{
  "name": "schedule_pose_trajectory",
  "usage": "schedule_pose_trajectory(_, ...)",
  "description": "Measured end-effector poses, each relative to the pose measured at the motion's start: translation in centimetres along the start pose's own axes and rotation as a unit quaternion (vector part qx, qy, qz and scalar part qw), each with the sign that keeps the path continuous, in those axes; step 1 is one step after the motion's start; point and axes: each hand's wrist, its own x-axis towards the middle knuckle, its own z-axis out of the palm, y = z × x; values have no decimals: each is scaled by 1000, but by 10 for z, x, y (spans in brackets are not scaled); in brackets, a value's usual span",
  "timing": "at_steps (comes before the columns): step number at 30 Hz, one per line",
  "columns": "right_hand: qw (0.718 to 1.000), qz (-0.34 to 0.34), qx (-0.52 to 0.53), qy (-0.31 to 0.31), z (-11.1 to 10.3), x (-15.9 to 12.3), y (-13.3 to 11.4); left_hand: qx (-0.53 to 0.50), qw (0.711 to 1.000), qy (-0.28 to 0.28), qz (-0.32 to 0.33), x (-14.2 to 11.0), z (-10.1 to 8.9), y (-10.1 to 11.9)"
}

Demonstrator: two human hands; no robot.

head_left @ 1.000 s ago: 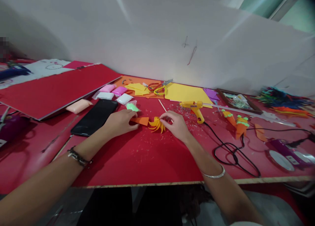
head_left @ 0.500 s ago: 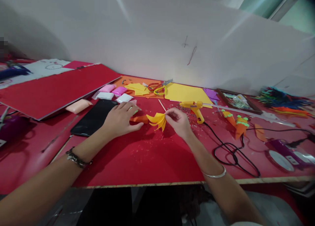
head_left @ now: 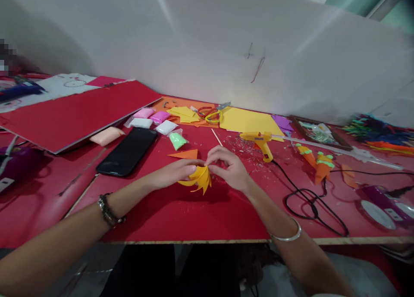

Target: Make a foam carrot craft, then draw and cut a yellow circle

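Pinches cut, gathered yellow strips (head_left: 202, 178) mid-frame between left hand (head_left: 173, 173) and right hand (head_left: 230, 168); has orange triangle (head_left: 189, 154) just behind, unattached.

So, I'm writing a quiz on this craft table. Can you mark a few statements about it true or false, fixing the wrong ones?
1. The right hand touches the yellow petalled piece. True.
2. The black phone lies to the right of the yellow glue gun. False: it lies to the left.
3. A bright green packet lies between the phone and the glue gun. True.
4. The left hand holds the scissors. False: they lie at the back of the table; that hand is at the yellow petalled piece.
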Motion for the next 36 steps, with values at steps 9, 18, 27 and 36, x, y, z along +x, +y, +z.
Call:
schedule_pose_trajectory(9, 999, -22, 37, -6, 6, -1, 2, -240, 955, -168, 41, 3, 9, 0)
schedule_pose_trajectory(18, 999, -20, 29, -11, 6, -1, 1, -196, 965, -175, -2, 2, 6, -2)
schedule_pose_trajectory(27, 1000, -21, 6, 10, 8, -3, 0, -42, 998, -9, 47, 6, 11, 0)
schedule_pose_trajectory(36, 999, -1, -30, -18, 12, -5, -3, 162, 957, 196, 142, 9, 8, -4)
